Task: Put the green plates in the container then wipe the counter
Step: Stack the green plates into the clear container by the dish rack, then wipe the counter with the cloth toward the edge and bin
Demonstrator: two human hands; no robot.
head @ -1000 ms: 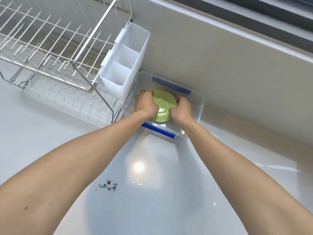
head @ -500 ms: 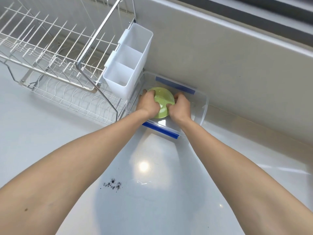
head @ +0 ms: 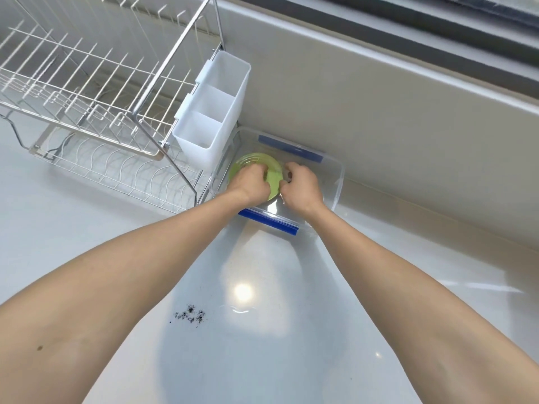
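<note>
Gripping the round pale-green plates [head: 256, 167] with both hands: left hand [head: 248, 183] curling over the near-left rim, right hand [head: 302, 186] pinching the right edge. Sitting low inside the clear rectangular plastic container with blue clips [head: 335, 182], against the wall. Hanging just left, touching the container: white divided plastic cutlery holder [head: 213, 123] on chrome wire dish rack [head: 87, 112]. Lying well nearer on the glossy white table [head: 379, 287]: scattered dark crumbs [head: 191, 314].
</note>
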